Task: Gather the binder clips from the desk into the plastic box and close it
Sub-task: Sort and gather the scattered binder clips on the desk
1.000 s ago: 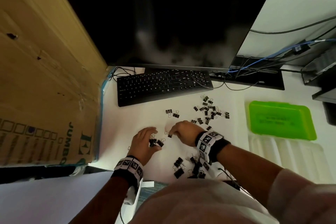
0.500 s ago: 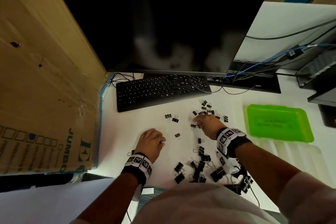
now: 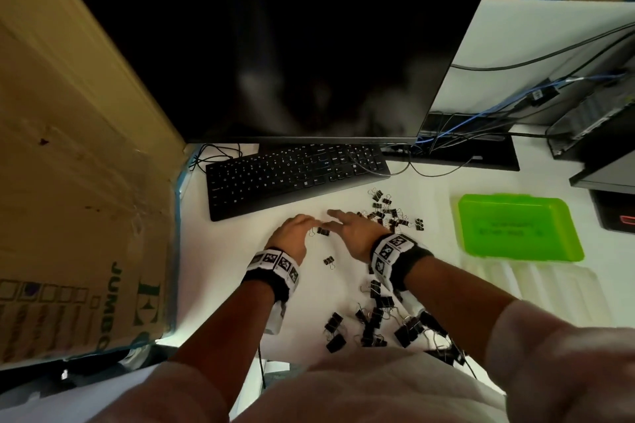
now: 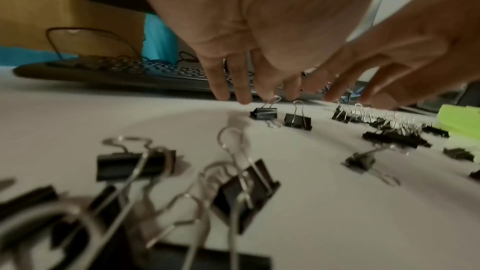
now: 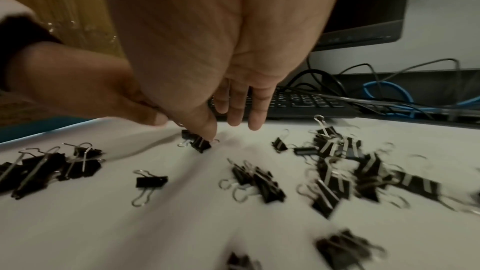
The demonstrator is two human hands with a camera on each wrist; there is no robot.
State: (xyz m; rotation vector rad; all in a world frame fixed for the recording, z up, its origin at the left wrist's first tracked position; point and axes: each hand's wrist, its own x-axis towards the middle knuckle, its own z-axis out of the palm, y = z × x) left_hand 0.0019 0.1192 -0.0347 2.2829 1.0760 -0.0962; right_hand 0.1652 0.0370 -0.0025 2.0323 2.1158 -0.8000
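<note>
Black binder clips lie scattered on the white desk (image 3: 240, 268). One cluster (image 3: 390, 215) sits just right of my hands and another cluster (image 3: 372, 323) lies near my body. My left hand (image 3: 307, 224) and right hand (image 3: 332, 220) hover side by side in front of the keyboard, fingers straight and pointing down. Two small clips (image 3: 323, 231) lie between them. In the right wrist view my right thumb tip touches one of these clips (image 5: 197, 143). The left fingertips (image 4: 242, 98) hang just above the other clip (image 4: 265, 113). The plastic box lies open at the right, green lid (image 3: 519, 227) beyond the clear base (image 3: 536, 285).
A black keyboard (image 3: 295, 175) and a dark monitor (image 3: 281, 58) stand behind the hands. A large cardboard box (image 3: 79, 182) walls off the left. Cables (image 3: 481, 120) and dark equipment fill the back right. A single clip (image 3: 329, 260) lies between my wrists.
My right hand has come left from the far cluster to beside the left hand. The left hand has moved forward towards the keyboard and its fingers have straightened.
</note>
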